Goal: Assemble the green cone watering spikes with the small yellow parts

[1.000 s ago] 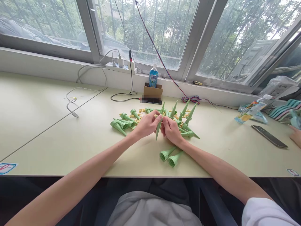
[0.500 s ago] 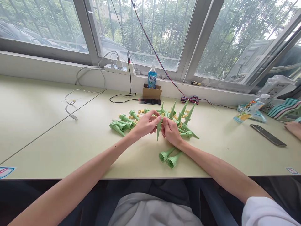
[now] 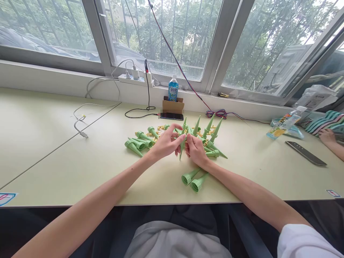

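A green plastic watering spike (image 3: 182, 149) hangs point down between my hands, in front of the pile. My left hand (image 3: 166, 142) has its thumb against the spike and other fingers behind it, with the index finger raised. Close by on the other side, my right hand (image 3: 197, 147) pinches at the spike's upper end; that spot is partly hidden by the fingers. Two loose spikes, one with its threaded cap (image 3: 197, 185) facing me, lie below my right wrist. More green spikes (image 3: 133, 147) lie left of my hands, and several stand point up (image 3: 209, 126) behind them.
Small yellow valve pieces (image 3: 162, 127) lie among the spikes. Behind them are a phone (image 3: 172, 116), a blue bottle (image 3: 173, 89) in a cardboard box and coiled wires (image 3: 216, 114). At right are another phone (image 3: 305, 153), a clear bottle (image 3: 286, 123) and another person's hand (image 3: 328, 137).
My left thumb and index finger have spread a little apart at the spike. My right hand stays nearly still. The other person's hand at the right has moved up onto the teal and pink items.
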A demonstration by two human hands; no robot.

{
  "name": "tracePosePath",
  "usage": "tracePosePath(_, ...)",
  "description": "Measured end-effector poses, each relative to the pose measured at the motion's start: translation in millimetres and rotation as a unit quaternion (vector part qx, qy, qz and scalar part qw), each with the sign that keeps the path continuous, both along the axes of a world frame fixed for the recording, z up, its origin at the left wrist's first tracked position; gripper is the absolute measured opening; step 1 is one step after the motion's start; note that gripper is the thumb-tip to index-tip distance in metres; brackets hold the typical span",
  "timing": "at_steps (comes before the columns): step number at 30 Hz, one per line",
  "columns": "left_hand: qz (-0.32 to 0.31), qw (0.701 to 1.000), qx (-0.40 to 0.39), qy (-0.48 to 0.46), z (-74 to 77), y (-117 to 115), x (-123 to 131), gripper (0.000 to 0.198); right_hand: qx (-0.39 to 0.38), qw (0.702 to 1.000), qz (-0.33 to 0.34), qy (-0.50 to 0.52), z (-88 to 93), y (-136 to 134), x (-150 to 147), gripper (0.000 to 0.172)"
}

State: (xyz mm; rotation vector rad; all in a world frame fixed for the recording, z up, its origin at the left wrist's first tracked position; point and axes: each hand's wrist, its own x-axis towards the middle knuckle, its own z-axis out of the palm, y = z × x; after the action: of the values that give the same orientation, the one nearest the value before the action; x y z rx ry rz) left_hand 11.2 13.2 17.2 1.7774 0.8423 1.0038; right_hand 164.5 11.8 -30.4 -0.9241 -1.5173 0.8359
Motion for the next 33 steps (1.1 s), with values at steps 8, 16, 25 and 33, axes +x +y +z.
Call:
tracePosePath(8, -0.009, 0.999, -0.028, -0.022, -2.6, 2.9, 0.6, 0.044, 0.003, 1.0, -0.008, -0.008, 0.2, 0.2, 0.9, 0.055)
tracePosePath(16, -0.01, 1.0, -0.019, -0.023, -3.1, 2.5, 0.3, 0.044, 0.013, 1.0, -0.017, -0.01, -0.1, 1.2, 1.6, 0.055)
tracePosePath(25, -0.013, 1.0, 0.002, -0.019, -2.5, 0.2, 0.5, 0.041, 0.01, 1.0, -0.024, -0.009, 0.6, 1.3, 2.5, 0.055)
tracePosePath(33, -0.013, 1.0, 0.023, -0.011, -2.1, -0.3, 0.4, 0.04, 0.013, 1.0, -0.021, -0.006, 1.1, 1.8, 2.6, 0.054)
